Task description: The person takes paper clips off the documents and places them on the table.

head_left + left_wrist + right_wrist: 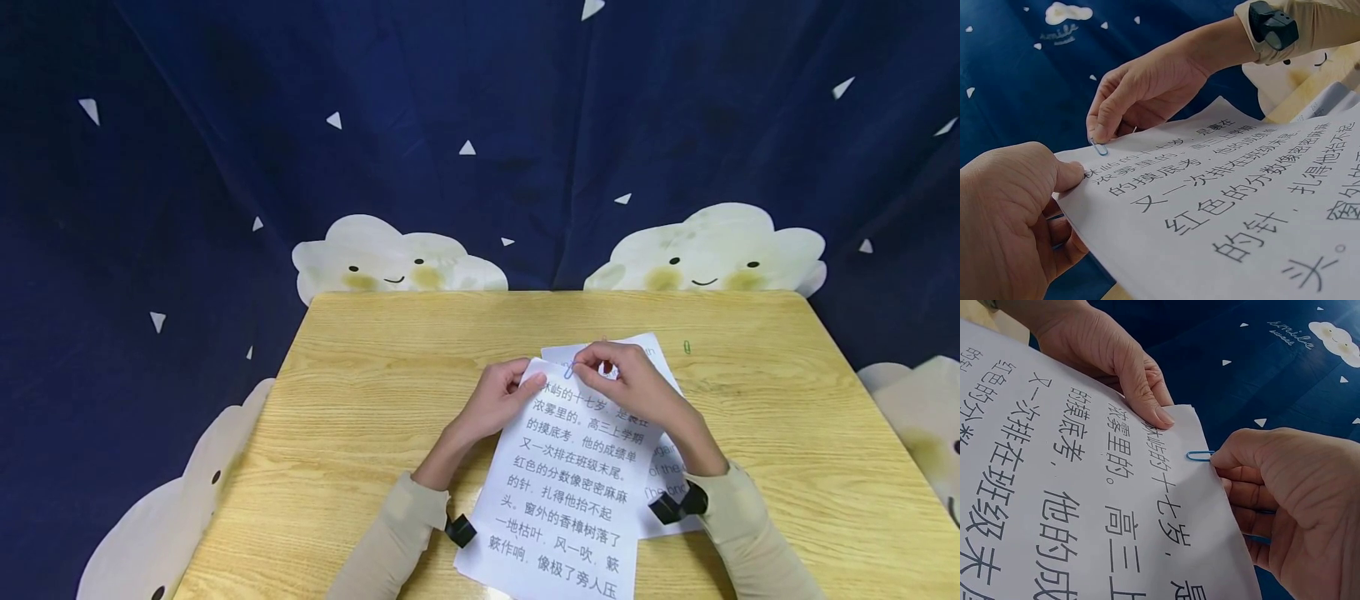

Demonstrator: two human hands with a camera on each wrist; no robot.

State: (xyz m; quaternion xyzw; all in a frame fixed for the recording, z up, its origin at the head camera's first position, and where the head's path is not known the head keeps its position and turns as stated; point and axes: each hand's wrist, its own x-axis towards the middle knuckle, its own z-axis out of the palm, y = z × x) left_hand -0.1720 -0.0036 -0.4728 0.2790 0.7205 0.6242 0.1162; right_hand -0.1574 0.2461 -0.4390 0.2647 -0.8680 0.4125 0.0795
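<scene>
Two hands worked at one printed sheet (558, 492) in the head view, the left hand (504, 395) gripping its upper left corner and the right hand (632, 380) pinching a blue paper clip (569, 369) at the top edge, just beside the left thumb. Only this view showed the full layout: a second sheet (663, 475), with English lettering, lay under the right forearm on the worktop (360, 400), partly covered by the first, and a green paper clip (687, 347) lay beyond the right hand, a little to its right. Past both hands hung a dark blue curtain (450, 83) with white clouds.

From the left wrist, the left hand's hold came clear, as the head view had not told it: thumb on the printed face, fingers beneath. The sheet was raised and slanted away from that hand; across it, the right thumb and forefinger held the clip over the edge. A dark device (1274, 26) sat on the right wrist.

The right wrist view gave the clip best. Its rounded blue loop lay on the printed face, and its other end was hidden under the right thumb. The remaining right fingers curled beyond the paper's edge.
</scene>
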